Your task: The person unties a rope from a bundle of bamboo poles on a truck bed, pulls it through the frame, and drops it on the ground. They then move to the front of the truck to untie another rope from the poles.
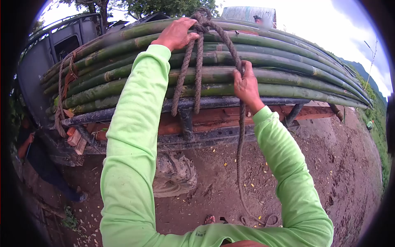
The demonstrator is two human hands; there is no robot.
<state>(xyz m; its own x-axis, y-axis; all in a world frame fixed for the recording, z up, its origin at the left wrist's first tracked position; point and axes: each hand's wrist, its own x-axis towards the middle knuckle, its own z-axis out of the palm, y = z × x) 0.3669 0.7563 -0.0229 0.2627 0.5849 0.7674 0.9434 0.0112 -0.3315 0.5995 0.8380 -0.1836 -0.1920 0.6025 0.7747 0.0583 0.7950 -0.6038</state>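
Long green bamboo poles (pixel 267 57) lie stacked on a truck's side rail. A thick brown rope (pixel 241 144) is knotted over the top poles, and two of its strands hang down the front of the stack. My left hand (pixel 177 35) is beside the knot (pixel 201 20), its fingers apart and touching the rope and the upper pole. Lower down on the right, my right hand (pixel 247 84) is closed round the rope's long strand, which runs down to the muddy ground and ends in loose loops.
A muddy tyre (pixel 173 175) is below the truck bed. The dark cab frame (pixel 61 41) stands at the left, near wooden blocks (pixel 77 140) and a second rope (pixel 61 99). A person in dark clothes (pixel 45 164) is at the far left; others are farther off.
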